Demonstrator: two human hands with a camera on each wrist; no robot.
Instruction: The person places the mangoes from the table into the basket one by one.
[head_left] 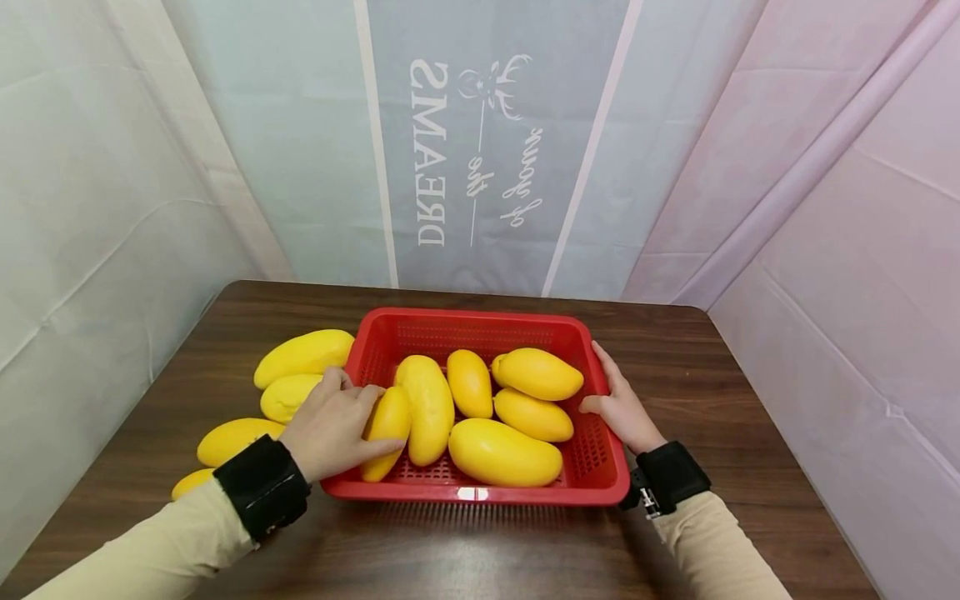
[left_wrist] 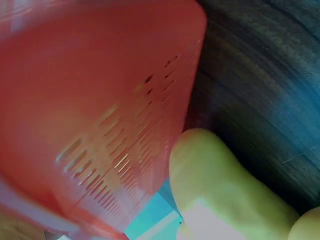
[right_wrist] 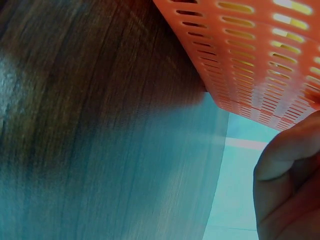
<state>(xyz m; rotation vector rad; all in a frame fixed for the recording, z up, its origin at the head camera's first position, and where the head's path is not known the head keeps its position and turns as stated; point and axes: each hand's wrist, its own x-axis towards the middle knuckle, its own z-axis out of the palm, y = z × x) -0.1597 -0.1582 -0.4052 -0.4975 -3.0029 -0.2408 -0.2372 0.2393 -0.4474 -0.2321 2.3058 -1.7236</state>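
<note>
A: Left side first. What have you got?

B: My left grip (head_left: 341, 423) is closed on a mango (head_left: 388, 423), thumb across its near part, fingers at its far end.

A: Location of that mango?

B: Inside the red basket (head_left: 472, 496), left end, by the wall. Lies at a slant, near tip toward the front left corner. A long curved mango (head_left: 429, 412) sits just beside it.

A: And the right?

B: My right grip (head_left: 624, 410) holds the basket by its right rim: thumb on the inner side, fingers along the outside. Right wrist view: slotted wall, yellow showing through the slots.

A: Other contents?

B: Past the curved one, a small mango (head_left: 470, 383) toward the middle. Near the right wall, a back mango (head_left: 542, 374) with a second mango (head_left: 536, 415) in front of it. A big mango (head_left: 506, 452) lies along the front. A yellow tip (head_left: 497, 368) pokes out beside the back one; too hidden to tell if separate.

A: Outside the basket?

B: Four loose mangoes (head_left: 303, 357) on the brown tabletop (head_left: 697, 417), all to the left, some partly covered by my hand and black wristband (head_left: 262, 487). Left wrist view puts one close to the basket's outer wall; contact unclear.
</note>
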